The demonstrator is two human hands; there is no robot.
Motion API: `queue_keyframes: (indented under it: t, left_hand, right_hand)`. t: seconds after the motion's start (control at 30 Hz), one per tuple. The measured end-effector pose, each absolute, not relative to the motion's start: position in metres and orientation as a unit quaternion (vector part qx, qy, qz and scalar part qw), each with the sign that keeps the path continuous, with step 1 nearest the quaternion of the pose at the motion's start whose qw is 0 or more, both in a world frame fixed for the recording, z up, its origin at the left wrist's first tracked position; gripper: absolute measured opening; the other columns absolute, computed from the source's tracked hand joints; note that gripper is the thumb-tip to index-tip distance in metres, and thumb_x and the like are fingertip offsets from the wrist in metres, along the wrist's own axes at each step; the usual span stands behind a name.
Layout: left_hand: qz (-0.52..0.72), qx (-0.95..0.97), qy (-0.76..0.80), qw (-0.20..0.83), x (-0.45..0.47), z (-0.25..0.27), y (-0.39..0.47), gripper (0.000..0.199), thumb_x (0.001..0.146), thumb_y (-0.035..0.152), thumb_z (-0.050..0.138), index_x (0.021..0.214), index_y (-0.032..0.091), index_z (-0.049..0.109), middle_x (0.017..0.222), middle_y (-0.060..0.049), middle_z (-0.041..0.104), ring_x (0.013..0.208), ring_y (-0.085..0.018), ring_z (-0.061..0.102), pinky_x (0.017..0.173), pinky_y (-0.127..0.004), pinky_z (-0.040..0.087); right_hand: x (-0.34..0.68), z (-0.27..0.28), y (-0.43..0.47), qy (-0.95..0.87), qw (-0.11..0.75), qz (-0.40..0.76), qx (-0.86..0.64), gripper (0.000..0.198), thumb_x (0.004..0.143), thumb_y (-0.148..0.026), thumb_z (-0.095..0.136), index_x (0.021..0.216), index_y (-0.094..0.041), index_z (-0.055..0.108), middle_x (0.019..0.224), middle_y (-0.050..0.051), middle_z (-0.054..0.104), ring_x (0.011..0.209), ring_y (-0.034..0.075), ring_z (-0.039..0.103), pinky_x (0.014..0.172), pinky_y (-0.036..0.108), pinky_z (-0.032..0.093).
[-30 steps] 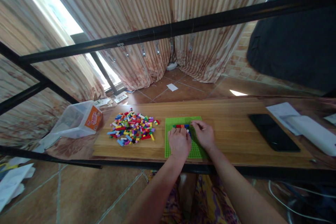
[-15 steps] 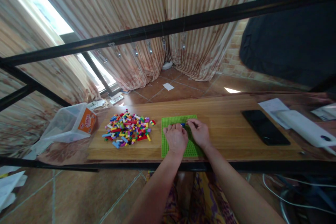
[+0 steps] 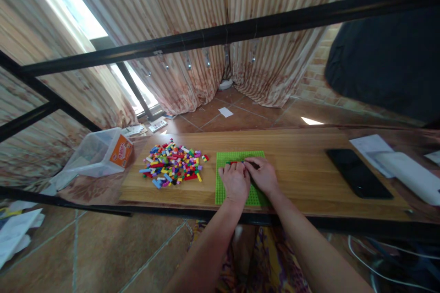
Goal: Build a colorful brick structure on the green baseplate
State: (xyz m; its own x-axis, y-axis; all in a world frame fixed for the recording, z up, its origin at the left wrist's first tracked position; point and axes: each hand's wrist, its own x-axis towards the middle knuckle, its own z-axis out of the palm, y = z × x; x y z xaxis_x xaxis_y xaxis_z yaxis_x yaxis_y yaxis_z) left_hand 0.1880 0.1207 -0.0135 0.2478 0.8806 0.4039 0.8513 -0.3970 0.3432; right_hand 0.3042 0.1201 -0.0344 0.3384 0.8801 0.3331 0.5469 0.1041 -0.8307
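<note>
A green studded baseplate [image 3: 252, 197] lies on the wooden board in front of me. My left hand [image 3: 236, 183] is over its middle, fingers bent and closed around small building bricks there. A bit of red brick [image 3: 233, 162] shows just past those fingertips; the rest is covered. From the right, my right hand [image 3: 264, 176] reaches in with thumb and forefinger pinched at the same row. Its fingertips meet those of my left hand, and the brick between them is mostly hidden.
To the left on the wooden board [image 3: 299, 146] spreads a heap of mixed coloured bricks [image 3: 177, 162]. Beyond it stands a clear plastic box [image 3: 92, 151] with an orange label. A black phone [image 3: 355, 171] and white papers [image 3: 373, 149] lie at the right. A dark metal bar [image 3: 206, 36] crosses above.
My view has shifted slightly. My right fingertips have come in against my left hand, and the blue brick that showed between them is now covered. Some red now shows past my left fingers.
</note>
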Motion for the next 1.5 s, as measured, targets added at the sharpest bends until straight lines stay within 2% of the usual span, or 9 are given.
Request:
queue_keyframes:
  t: [0.13, 0.23, 0.4, 0.87, 1.1, 1.23, 1.5]
  left_hand:
    - [0.263, 0.804, 0.532, 0.034, 0.183, -0.009, 0.113, 0.003, 0.083, 0.022, 0.059, 0.084, 0.021, 0.061, 0.083, -0.009, 0.067, 0.086, -0.027, 0.053, 0.076, -0.041, 0.032]
    - [0.259, 0.815, 0.517, 0.038, 0.176, -0.006, 0.105, 0.011, 0.081, 0.022, 0.061, 0.092, 0.02, 0.062, 0.09, -0.009, 0.067, 0.089, -0.028, 0.052, 0.079, -0.043, 0.032]
    - [0.264, 0.83, 0.489, 0.044, 0.166, -0.009, 0.099, 0.019, 0.088, 0.02, 0.053, 0.103, 0.024, 0.064, 0.095, -0.007, 0.066, 0.089, -0.025, 0.051, 0.083, -0.045, 0.032]
    - [0.249, 0.841, 0.479, 0.041, 0.163, -0.014, 0.105, 0.016, 0.089, 0.02, 0.051, 0.092, 0.026, 0.066, 0.092, -0.006, 0.062, 0.088, -0.023, 0.049, 0.09, -0.045, 0.031]
    - [0.282, 0.835, 0.466, 0.07, 0.158, -0.017, 0.101, 0.021, 0.091, 0.024, 0.05, 0.106, 0.027, 0.064, 0.095, -0.005, 0.064, 0.091, -0.022, 0.052, 0.095, -0.046, 0.031]
    - [0.302, 0.831, 0.458, 0.089, 0.156, -0.016, 0.1, 0.022, 0.09, 0.024, 0.05, 0.109, 0.025, 0.062, 0.098, -0.006, 0.065, 0.094, -0.022, 0.053, 0.098, -0.045, 0.031]
    - [0.355, 0.816, 0.442, 0.114, 0.142, -0.02, 0.089, 0.019, 0.087, 0.017, 0.052, 0.102, 0.024, 0.063, 0.096, -0.003, 0.066, 0.094, -0.02, 0.055, 0.099, -0.041, 0.032]
  right_hand:
    - [0.304, -0.036, 0.122, -0.539, 0.493, 0.17, -0.661, 0.02, 0.077, -0.04, 0.061, 0.082, -0.025, 0.074, 0.089, 0.004, 0.072, 0.088, 0.022, 0.064, 0.085, 0.039, 0.05]
    - [0.303, -0.036, 0.123, -0.538, 0.487, 0.164, -0.668, 0.02, 0.077, -0.04, 0.062, 0.081, -0.025, 0.074, 0.088, 0.004, 0.072, 0.086, 0.021, 0.064, 0.084, 0.038, 0.05]
    - [0.303, -0.035, 0.122, -0.536, 0.487, 0.163, -0.67, 0.021, 0.076, -0.041, 0.063, 0.081, -0.024, 0.074, 0.09, 0.005, 0.073, 0.087, 0.021, 0.064, 0.083, 0.037, 0.049]
    - [0.305, -0.037, 0.124, -0.541, 0.478, 0.17, -0.671, 0.023, 0.077, -0.042, 0.061, 0.081, -0.024, 0.074, 0.089, 0.006, 0.072, 0.089, 0.023, 0.064, 0.086, 0.04, 0.049]
    - [0.305, -0.037, 0.119, -0.51, 0.493, 0.189, -0.679, 0.036, 0.086, -0.046, 0.049, 0.099, -0.021, 0.072, 0.103, 0.009, 0.071, 0.095, 0.024, 0.064, 0.089, 0.04, 0.048]
    - [0.307, -0.04, 0.119, -0.501, 0.495, 0.191, -0.684, 0.039, 0.087, -0.049, 0.047, 0.098, -0.02, 0.072, 0.103, 0.009, 0.071, 0.096, 0.024, 0.064, 0.092, 0.041, 0.047]
    - [0.305, -0.039, 0.117, -0.507, 0.482, 0.182, -0.691, 0.043, 0.087, -0.052, 0.046, 0.095, -0.018, 0.072, 0.102, 0.011, 0.071, 0.096, 0.025, 0.064, 0.091, 0.04, 0.046]
